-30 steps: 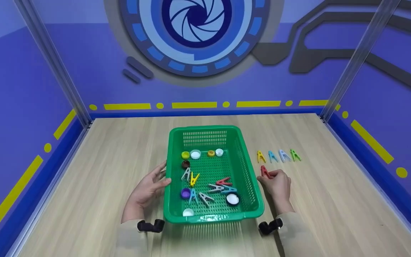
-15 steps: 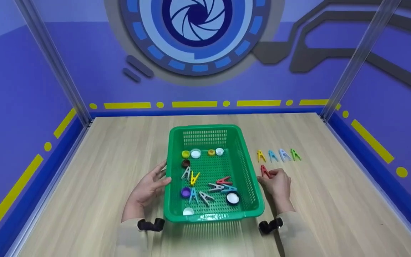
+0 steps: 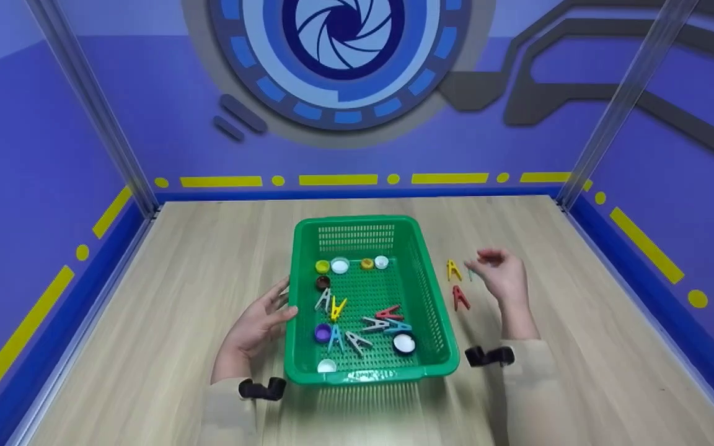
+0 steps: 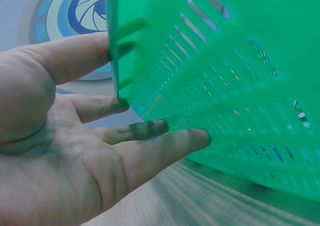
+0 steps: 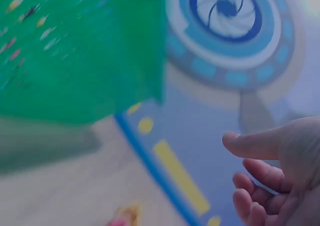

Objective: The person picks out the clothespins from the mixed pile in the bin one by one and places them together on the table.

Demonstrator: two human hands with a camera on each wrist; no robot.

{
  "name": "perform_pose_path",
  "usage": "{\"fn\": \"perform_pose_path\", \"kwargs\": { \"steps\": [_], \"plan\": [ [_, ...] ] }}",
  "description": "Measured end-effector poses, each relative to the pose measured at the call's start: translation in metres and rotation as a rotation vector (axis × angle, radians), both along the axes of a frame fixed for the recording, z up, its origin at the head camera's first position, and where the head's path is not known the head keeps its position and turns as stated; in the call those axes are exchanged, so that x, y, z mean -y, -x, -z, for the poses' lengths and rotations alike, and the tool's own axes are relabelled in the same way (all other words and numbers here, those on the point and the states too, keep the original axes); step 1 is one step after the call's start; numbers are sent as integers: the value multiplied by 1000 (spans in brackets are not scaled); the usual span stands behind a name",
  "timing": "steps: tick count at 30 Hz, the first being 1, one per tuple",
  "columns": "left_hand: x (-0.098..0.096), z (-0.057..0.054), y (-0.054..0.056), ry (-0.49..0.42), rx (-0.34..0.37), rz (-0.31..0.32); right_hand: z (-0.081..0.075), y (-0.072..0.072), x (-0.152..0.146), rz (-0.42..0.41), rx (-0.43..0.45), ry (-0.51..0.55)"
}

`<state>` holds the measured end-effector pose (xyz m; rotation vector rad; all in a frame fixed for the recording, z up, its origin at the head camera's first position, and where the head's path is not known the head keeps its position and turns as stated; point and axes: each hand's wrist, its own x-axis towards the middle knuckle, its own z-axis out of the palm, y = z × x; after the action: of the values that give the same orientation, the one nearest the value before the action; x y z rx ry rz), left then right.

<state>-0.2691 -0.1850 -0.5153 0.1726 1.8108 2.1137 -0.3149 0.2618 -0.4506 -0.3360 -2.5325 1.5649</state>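
A green plastic basket (image 3: 295, 347) stands mid-table, holding several clothespins and bottle caps. My left hand (image 3: 256, 331) grips its left rim, thumb over the edge and fingers against the outer slotted wall, as the left wrist view shows. My right hand (image 3: 506, 279) hovers at the row of clothespins right of the basket. Its fingers are loosely bent with nothing between them in the right wrist view. Part of a light blue clothespin (image 3: 470, 271) shows by its fingertips; the hand covers the others. A yellow clothespin (image 3: 453, 270) and a red clothespin (image 3: 460, 298) lie nearby.
Inside the basket, a purple cap (image 3: 323, 333), a black-rimmed white cap (image 3: 404, 344) and a brown cap (image 3: 323, 282) lie among grey, yellow, blue and red clothespins. Blue panels (image 3: 208, 161) with yellow marks surround the wooden table (image 3: 208, 248).
My right hand has let go of the red clothespin, leaving it on the table below the yellow one, and has moved up and right over the row. My left hand has stayed.
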Motion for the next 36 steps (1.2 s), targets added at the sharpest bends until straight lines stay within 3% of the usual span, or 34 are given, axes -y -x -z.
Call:
{"fn": "perform_pose_path", "kwargs": {
  "steps": [3, 6, 11, 16, 22, 31, 36],
  "plan": [
    [0, 1, 0, -8, -6, 7, -24, 9, 23, -109, -101, 51],
    [1, 1, 0, -21, -6, 15, -37, 20, 55, -270, -136, 144],
    [1, 2, 1, -34, -13, 29, -43, 39, 111, -512, -34, 237],
    [1, 2, 1, -27, -16, 31, -29, 61, 149, -667, 138, 244],
    [2, 0, 1, -41, -12, 32, 0, 78, 171, -794, 233, 130],
    [1, 0, 1, 0, -7, 14, 31, 75, 185, -900, 360, -194],
    [1, 0, 1, 14, -2, 2, 40, 70, 191, -901, 376, -264]
  ]
}}
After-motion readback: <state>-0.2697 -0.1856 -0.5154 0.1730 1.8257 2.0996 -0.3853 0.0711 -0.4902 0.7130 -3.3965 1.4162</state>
